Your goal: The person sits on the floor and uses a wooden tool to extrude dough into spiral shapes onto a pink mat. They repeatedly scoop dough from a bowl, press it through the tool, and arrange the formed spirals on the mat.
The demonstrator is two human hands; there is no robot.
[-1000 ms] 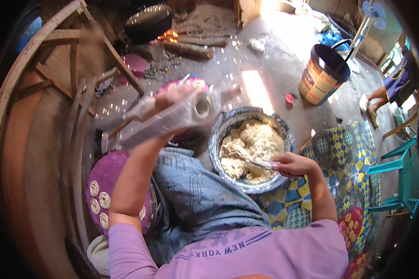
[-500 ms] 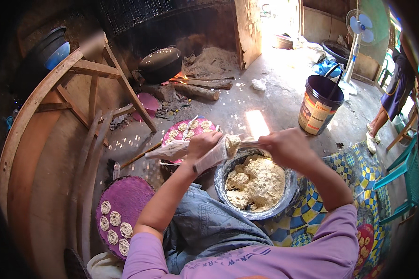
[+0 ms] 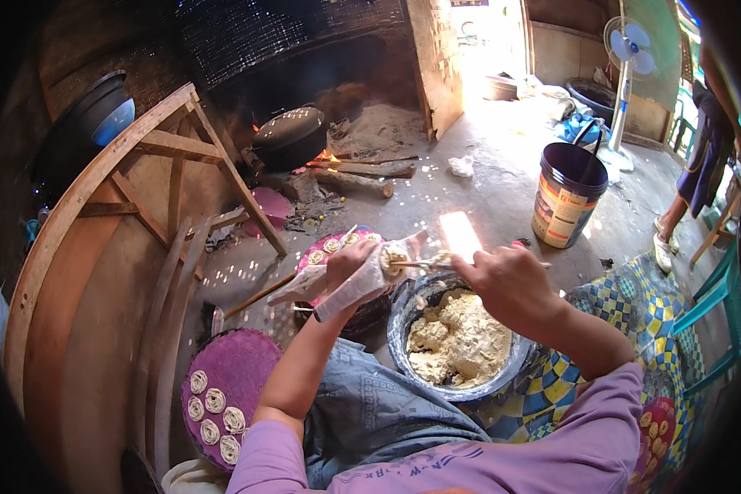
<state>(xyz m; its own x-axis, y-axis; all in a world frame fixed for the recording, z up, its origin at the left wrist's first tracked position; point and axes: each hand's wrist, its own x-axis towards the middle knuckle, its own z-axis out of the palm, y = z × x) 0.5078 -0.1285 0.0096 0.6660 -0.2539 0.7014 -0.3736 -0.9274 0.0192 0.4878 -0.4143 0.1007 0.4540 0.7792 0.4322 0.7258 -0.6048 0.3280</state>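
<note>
Filling piping bag (image 3: 350, 288), gripped by left hand (image 3: 347, 262), centre frame; right hand (image 3: 502, 284) clutching spoon (image 3: 420, 263); next, scraping dough (image 3: 457, 337) in

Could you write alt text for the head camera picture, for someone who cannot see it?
Seen from above, a person's left hand holds a clear plastic bag open while the right hand spoons pale dough into it with a spoon over a metal bowl of dough. A purple tray of coiled pieces lies nearby.
</note>
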